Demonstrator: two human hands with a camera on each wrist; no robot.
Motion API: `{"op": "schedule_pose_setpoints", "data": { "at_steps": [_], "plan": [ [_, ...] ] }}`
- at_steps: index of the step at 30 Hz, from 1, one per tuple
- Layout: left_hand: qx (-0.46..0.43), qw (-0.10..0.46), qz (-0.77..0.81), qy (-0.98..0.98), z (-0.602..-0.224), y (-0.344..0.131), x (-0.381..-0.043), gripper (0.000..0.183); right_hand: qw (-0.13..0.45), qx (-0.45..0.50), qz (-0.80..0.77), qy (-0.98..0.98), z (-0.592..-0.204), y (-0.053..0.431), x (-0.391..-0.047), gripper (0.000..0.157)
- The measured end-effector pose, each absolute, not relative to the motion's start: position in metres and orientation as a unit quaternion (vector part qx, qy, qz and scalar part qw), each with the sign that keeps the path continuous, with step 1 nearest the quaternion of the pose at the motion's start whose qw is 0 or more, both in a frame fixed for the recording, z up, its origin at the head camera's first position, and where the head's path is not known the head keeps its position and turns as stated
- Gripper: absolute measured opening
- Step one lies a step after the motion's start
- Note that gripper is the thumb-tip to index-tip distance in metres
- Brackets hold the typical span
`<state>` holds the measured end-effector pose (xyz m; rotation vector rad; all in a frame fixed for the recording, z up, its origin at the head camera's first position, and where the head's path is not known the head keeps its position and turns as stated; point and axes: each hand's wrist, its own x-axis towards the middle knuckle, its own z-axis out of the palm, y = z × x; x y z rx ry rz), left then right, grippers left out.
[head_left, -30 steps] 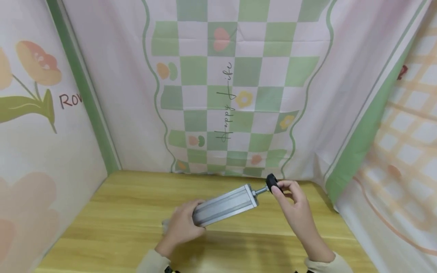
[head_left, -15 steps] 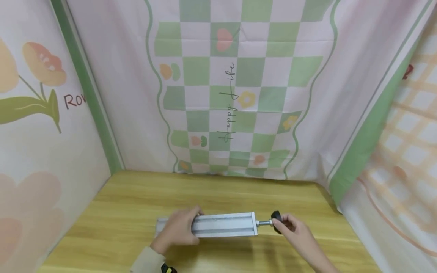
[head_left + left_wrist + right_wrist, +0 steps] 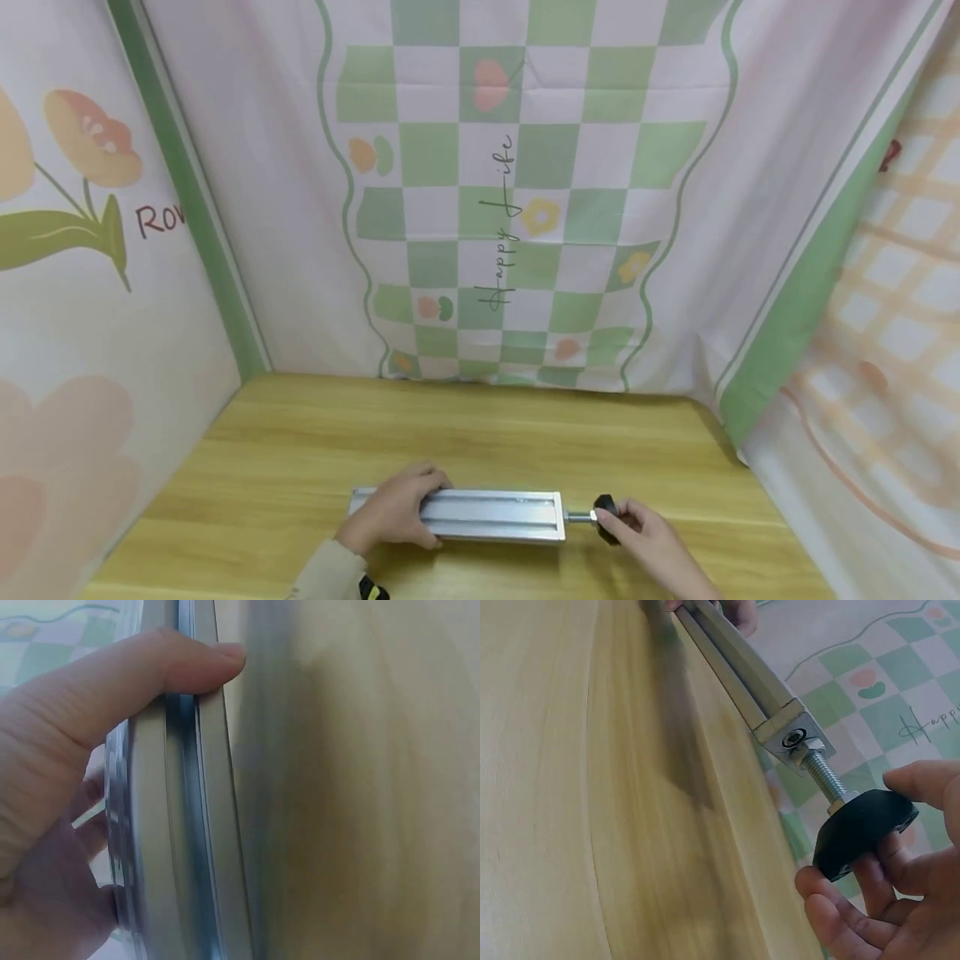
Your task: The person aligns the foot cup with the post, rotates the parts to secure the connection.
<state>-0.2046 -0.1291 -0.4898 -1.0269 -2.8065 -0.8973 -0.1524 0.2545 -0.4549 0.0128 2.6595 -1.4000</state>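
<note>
A silver aluminium profile bar (image 3: 495,515) with lengthwise grooves lies crosswise, close over the table, in the head view. My left hand (image 3: 397,510) grips it near its left end, the thumb (image 3: 202,671) across one grooved side in the left wrist view and the other fingers round the far side. From the bar's right end plate sticks a threaded bolt (image 3: 825,774) with nuts. On its outer end sits a black levelling foot (image 3: 862,831). My right hand (image 3: 651,537) holds this foot by its rim, thumb and fingers spread around it in the right wrist view.
The wood-grain table (image 3: 315,425) runs back to a curtain (image 3: 487,208) with green and white checks. Printed cloth walls (image 3: 67,333) close off the left and right sides.
The bar has come down toward the table and toward me, and its tilted right end has levelled out. Both hands keep their hold and have moved down with it.
</note>
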Motion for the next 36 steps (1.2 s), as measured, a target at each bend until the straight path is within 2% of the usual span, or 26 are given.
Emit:
{"op": "schedule_pose_setpoints", "data": {
  "at_steps": [3,7,14,25,36],
  "plan": [
    [-0.329,0.011,-0.285,-0.9,-0.494,-0.128,-0.208,0.065,0.085,-0.01,-0.465,0.881,-0.459,0.258,-0.155,0.029],
    [-0.333,-0.016,-0.3,-0.894,-0.497,-0.126,-0.213,0.068,0.115,-0.04,-0.474,0.872,-0.465,0.265,-0.159,0.028],
    [-0.328,-0.05,-0.307,-0.892,-0.502,-0.125,-0.218,0.072,0.132,-0.041,-0.491,0.86,-0.476,0.268,-0.16,0.031],
    [-0.324,-0.046,-0.286,-0.901,-0.504,-0.125,-0.219,0.073,0.191,-0.053,-0.472,0.859,-0.477,0.272,-0.163,0.036],
    [-0.315,-0.047,-0.283,-0.905,-0.506,-0.125,-0.221,0.072,0.21,-0.071,-0.486,0.845,-0.48,0.278,-0.167,0.038]
  ]
}}
